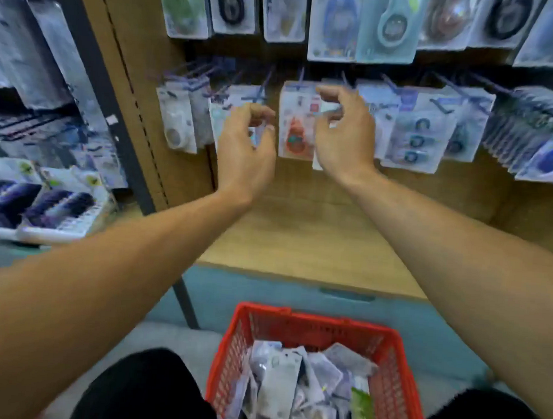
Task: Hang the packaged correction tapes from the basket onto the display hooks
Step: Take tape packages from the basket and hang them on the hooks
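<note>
Your left hand [247, 142] is raised at the display with its fingers curled toward the thumb, just in front of a pale blue-tinted package [224, 115] hanging on a hook [259, 93]; motion blur prevents confirming whether it pinches anything. Immediately right of that hand, an orange correction tape package [295, 126] hangs between both hands, and your right hand [344, 132] curls its fingers at that package's upper right edge, contact likewise unclear. Well below both hands, the red basket [397, 378] holds the remaining packaged correction tapes [293, 382] in a loose pile.
</note>
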Demonstrator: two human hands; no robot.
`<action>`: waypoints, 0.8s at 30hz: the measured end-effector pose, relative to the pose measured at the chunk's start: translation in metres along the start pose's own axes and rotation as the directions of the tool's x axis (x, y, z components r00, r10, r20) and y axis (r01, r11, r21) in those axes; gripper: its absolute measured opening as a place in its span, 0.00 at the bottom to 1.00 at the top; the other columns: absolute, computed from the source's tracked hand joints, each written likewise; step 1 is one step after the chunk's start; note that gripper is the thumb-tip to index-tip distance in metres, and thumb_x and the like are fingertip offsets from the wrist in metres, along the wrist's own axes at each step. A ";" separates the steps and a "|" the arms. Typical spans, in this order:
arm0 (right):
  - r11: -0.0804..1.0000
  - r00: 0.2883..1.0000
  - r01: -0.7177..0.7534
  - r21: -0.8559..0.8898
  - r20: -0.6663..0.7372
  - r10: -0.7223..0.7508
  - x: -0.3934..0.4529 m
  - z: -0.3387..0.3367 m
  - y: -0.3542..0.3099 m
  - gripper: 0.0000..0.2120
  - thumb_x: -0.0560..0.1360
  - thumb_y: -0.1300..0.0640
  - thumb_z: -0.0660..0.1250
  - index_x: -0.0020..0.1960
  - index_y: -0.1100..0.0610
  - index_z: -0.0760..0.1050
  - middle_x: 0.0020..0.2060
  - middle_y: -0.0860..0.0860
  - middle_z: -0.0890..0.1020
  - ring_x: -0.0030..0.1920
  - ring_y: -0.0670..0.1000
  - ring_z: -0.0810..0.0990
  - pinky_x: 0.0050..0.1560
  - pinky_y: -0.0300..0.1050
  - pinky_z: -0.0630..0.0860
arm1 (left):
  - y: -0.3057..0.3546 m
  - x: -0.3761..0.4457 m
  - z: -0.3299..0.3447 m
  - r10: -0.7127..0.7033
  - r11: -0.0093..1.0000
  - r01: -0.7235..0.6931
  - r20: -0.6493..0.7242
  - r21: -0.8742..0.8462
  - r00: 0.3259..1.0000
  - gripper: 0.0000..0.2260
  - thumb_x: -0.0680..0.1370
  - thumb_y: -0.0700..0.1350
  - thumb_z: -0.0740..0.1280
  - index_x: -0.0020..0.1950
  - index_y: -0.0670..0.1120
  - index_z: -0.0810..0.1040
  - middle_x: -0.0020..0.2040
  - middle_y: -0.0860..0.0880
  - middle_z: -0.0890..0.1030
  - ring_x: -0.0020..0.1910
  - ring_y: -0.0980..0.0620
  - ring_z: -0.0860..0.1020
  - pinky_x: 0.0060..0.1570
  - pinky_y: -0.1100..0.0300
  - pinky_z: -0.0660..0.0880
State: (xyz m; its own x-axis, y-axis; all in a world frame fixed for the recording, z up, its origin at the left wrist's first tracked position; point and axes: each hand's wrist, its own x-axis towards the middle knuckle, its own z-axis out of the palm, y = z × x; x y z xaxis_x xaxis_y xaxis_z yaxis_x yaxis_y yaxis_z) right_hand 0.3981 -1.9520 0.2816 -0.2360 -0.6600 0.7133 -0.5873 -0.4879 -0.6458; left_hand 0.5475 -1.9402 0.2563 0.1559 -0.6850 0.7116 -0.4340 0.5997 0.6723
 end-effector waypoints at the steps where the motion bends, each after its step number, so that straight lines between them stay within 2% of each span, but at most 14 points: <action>1: 1.000 1.000 -0.026 -0.003 0.011 0.026 -0.021 0.000 0.012 0.19 0.72 0.66 0.60 0.58 0.53 0.80 0.56 0.50 0.82 0.56 0.50 0.80 0.59 0.45 0.77 | -0.010 -0.029 0.001 -0.033 0.999 0.032 0.039 0.025 0.999 0.08 0.79 0.40 0.65 0.56 0.44 0.80 0.53 0.51 0.81 0.54 0.52 0.78 0.58 0.57 0.75; 3: 0.998 0.998 -0.055 -0.001 0.033 0.055 -0.068 -0.002 0.035 0.19 0.71 0.67 0.60 0.55 0.52 0.81 0.54 0.50 0.82 0.54 0.52 0.81 0.56 0.51 0.78 | -0.032 -0.090 0.001 -0.079 0.991 0.062 0.143 0.120 0.987 0.10 0.76 0.39 0.65 0.56 0.44 0.81 0.53 0.50 0.81 0.55 0.47 0.79 0.59 0.50 0.76; 5: 0.990 0.986 -0.137 -0.017 0.090 0.138 -0.117 -0.003 0.060 0.20 0.70 0.66 0.61 0.55 0.50 0.81 0.52 0.50 0.82 0.50 0.51 0.81 0.54 0.51 0.78 | -0.056 -0.149 -0.001 -0.174 0.965 0.105 0.290 0.239 0.941 0.11 0.76 0.38 0.67 0.57 0.44 0.80 0.55 0.49 0.81 0.57 0.44 0.79 0.60 0.50 0.74; 6: 0.980 0.972 -0.191 -0.053 0.132 0.196 -0.140 -0.004 0.073 0.19 0.71 0.65 0.61 0.56 0.50 0.80 0.53 0.50 0.81 0.50 0.51 0.81 0.54 0.51 0.78 | -0.068 -0.174 -0.002 -0.251 0.944 0.142 0.371 0.297 0.894 0.12 0.76 0.37 0.68 0.59 0.44 0.80 0.57 0.48 0.81 0.60 0.44 0.78 0.61 0.53 0.72; 8: 0.944 0.915 -0.288 -0.164 0.245 0.321 -0.181 -0.003 0.101 0.19 0.72 0.64 0.62 0.57 0.49 0.80 0.55 0.51 0.81 0.53 0.54 0.80 0.57 0.51 0.77 | -0.093 -0.222 -0.003 -0.437 0.868 0.201 0.510 0.453 0.741 0.15 0.77 0.37 0.69 0.63 0.44 0.80 0.63 0.45 0.79 0.65 0.44 0.76 0.65 0.55 0.69; 10: 0.884 0.791 -0.381 -0.270 0.400 0.463 -0.220 0.000 0.128 0.19 0.72 0.64 0.64 0.60 0.51 0.79 0.59 0.53 0.79 0.56 0.56 0.80 0.61 0.51 0.75 | -0.117 -0.262 -0.004 -0.591 0.778 0.216 0.569 0.590 0.572 0.18 0.76 0.40 0.69 0.66 0.45 0.78 0.65 0.43 0.77 0.68 0.42 0.75 0.68 0.52 0.71; 12: 0.789 0.591 -0.443 -0.425 0.523 0.614 -0.259 0.001 0.155 0.21 0.72 0.62 0.67 0.64 0.51 0.77 0.64 0.53 0.77 0.62 0.57 0.78 0.64 0.48 0.74 | -0.138 -0.292 -0.004 -0.722 0.674 0.236 0.556 0.700 0.413 0.22 0.74 0.44 0.70 0.68 0.44 0.77 0.67 0.42 0.76 0.68 0.42 0.75 0.67 0.54 0.70; 14: 0.715 0.392 -0.423 -0.557 0.599 0.698 -0.297 0.003 0.181 0.23 0.73 0.60 0.68 0.68 0.52 0.76 0.67 0.53 0.77 0.65 0.55 0.77 0.64 0.44 0.73 | -0.155 -0.315 -0.002 -0.782 0.617 0.213 0.558 0.758 0.278 0.29 0.71 0.51 0.70 0.71 0.43 0.76 0.70 0.42 0.75 0.70 0.41 0.75 0.68 0.55 0.70; 16: 0.704 0.261 -0.351 -0.617 0.658 0.707 -0.328 0.004 0.200 0.23 0.75 0.58 0.68 0.70 0.53 0.74 0.68 0.55 0.76 0.66 0.57 0.77 0.64 0.46 0.74 | -0.168 -0.328 0.002 -0.813 0.581 0.184 0.553 0.793 0.181 0.31 0.73 0.50 0.72 0.76 0.44 0.72 0.75 0.42 0.71 0.72 0.42 0.73 0.71 0.54 0.69; 18: 0.722 0.199 -0.258 -0.642 0.696 0.690 -0.352 0.005 0.213 0.20 0.77 0.55 0.66 0.68 0.54 0.75 0.66 0.56 0.77 0.64 0.59 0.77 0.61 0.48 0.76 | -0.179 -0.336 0.007 -0.822 0.570 0.179 0.549 0.802 0.156 0.31 0.76 0.46 0.73 0.78 0.45 0.69 0.77 0.43 0.68 0.73 0.43 0.71 0.73 0.54 0.68; 21: 0.748 0.164 -0.181 -0.639 0.730 0.663 -0.378 0.018 0.230 0.20 0.78 0.53 0.65 0.69 0.51 0.72 0.63 0.55 0.78 0.62 0.58 0.78 0.54 0.47 0.76 | -0.200 -0.346 0.012 -0.849 0.526 0.185 0.501 0.830 0.167 0.33 0.75 0.46 0.73 0.79 0.45 0.68 0.78 0.43 0.67 0.76 0.42 0.68 0.75 0.52 0.66; 23: 0.734 0.136 -0.246 -0.634 0.727 0.673 -0.389 0.031 0.238 0.25 0.74 0.52 0.66 0.71 0.48 0.68 0.64 0.54 0.78 0.60 0.58 0.79 0.54 0.48 0.79 | -0.220 -0.354 0.014 -0.889 0.455 0.238 0.422 0.858 0.177 0.32 0.73 0.46 0.72 0.77 0.46 0.71 0.75 0.41 0.71 0.73 0.41 0.72 0.73 0.49 0.70; 24: 0.713 0.118 -0.310 -0.628 0.719 0.685 -0.392 0.038 0.243 0.29 0.73 0.52 0.68 0.73 0.48 0.66 0.63 0.54 0.78 0.60 0.58 0.79 0.53 0.48 0.79 | -0.229 -0.359 0.015 -0.905 0.424 0.271 0.394 0.864 0.160 0.29 0.72 0.46 0.71 0.74 0.47 0.74 0.71 0.41 0.75 0.68 0.41 0.76 0.69 0.48 0.74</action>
State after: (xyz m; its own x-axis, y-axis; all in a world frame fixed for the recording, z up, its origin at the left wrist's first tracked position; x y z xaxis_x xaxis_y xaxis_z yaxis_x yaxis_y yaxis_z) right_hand 0.3769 -1.8333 -0.1653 0.1266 -0.8227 -0.5542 -0.8321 0.2160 -0.5108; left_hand 0.5779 -1.8380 -0.1563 0.0681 -0.8152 -0.5751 -0.9084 -0.2891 0.3022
